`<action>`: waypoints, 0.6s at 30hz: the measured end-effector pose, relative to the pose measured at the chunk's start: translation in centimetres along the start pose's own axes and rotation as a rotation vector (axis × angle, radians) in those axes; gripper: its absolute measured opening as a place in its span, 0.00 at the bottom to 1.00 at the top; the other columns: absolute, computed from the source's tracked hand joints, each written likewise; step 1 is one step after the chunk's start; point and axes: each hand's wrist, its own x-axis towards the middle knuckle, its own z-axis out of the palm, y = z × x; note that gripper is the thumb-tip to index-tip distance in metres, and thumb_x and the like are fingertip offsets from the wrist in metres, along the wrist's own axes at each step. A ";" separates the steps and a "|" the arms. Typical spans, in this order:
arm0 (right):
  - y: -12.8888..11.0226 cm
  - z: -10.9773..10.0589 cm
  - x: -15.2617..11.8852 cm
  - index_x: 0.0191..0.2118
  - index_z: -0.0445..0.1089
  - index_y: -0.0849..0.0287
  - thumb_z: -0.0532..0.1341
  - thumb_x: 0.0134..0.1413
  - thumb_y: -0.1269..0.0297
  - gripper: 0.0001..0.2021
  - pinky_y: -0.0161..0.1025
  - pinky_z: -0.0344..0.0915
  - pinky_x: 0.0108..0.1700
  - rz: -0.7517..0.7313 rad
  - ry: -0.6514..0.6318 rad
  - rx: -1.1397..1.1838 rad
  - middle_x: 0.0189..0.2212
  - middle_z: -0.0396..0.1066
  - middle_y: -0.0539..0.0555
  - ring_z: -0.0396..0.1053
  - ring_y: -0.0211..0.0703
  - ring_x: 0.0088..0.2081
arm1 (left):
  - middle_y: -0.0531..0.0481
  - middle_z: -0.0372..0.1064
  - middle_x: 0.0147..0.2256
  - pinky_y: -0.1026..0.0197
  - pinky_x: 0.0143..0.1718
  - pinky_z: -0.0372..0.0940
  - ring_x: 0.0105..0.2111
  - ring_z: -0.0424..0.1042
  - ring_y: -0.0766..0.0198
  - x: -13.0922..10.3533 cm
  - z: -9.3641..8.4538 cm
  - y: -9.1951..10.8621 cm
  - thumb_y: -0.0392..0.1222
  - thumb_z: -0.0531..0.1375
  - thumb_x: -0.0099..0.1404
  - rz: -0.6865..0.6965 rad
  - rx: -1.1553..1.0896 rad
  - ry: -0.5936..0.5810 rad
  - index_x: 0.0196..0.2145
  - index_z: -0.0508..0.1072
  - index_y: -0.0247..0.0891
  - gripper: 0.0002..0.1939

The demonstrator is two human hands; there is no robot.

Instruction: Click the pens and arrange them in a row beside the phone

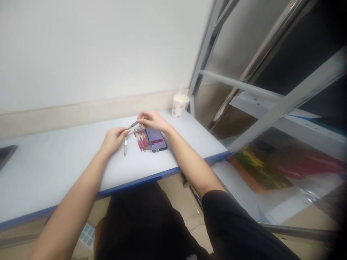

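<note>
Above the table, a slim dark grey pen [133,125] spans the gap between my hands. My left hand [113,139] is closed, pinching its lower left end between thumb and fingertips. At the other end, my right hand [151,120] has its fingers closed round the tip. Just below my left fingers is a white and grey pen [125,147]; whether it touches them I cannot tell. Several red and clear pens [139,140] lie side by side between my hands. Right beside them is a phone [156,139] with a lit purple screen, partly under my right wrist.
A patterned paper cup [180,106] stands at the table's back right corner. The white table [67,162] has a blue front edge and meets the wall behind. A metal frame with shelves [244,86] rises on the right. A dark flat object [7,153] lies at far left.
</note>
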 end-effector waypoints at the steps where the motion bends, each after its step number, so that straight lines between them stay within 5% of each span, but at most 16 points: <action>1: -0.1 0.1 0.0 0.38 0.67 0.59 0.64 0.66 0.62 0.07 0.34 0.66 0.32 0.012 -0.003 0.012 0.28 0.76 0.50 0.71 0.37 0.26 | 0.47 0.81 0.32 0.56 0.41 0.69 0.33 0.76 0.54 0.0 -0.1 0.1 0.56 0.56 0.71 0.002 0.002 -0.006 0.41 0.83 0.39 0.22; 9: -0.6 0.4 0.0 0.25 0.62 0.57 0.54 0.75 0.59 0.22 0.37 0.61 0.36 0.117 0.028 -0.486 0.13 0.64 0.47 0.63 0.37 0.21 | 0.46 0.82 0.33 0.50 0.53 0.64 0.36 0.78 0.53 0.1 -0.1 0.4 0.53 0.54 0.73 0.095 0.160 -0.004 0.39 0.82 0.40 0.19; 13: -0.5 0.4 0.0 0.23 0.60 0.56 0.54 0.75 0.59 0.24 0.37 0.60 0.36 0.137 0.008 -0.443 0.13 0.63 0.47 0.63 0.38 0.22 | 0.43 0.84 0.40 0.48 0.55 0.62 0.42 0.79 0.50 0.2 -0.2 0.3 0.49 0.57 0.73 0.119 0.228 -0.002 0.41 0.81 0.40 0.15; 18: -0.5 0.2 -0.3 0.30 0.66 0.59 0.62 0.68 0.57 0.15 0.35 0.60 0.33 0.093 -0.054 -0.211 0.21 0.70 0.47 0.65 0.36 0.24 | 0.44 0.83 0.38 0.50 0.54 0.62 0.38 0.78 0.52 0.1 -0.5 0.5 0.48 0.54 0.75 0.093 0.215 -0.038 0.41 0.81 0.40 0.17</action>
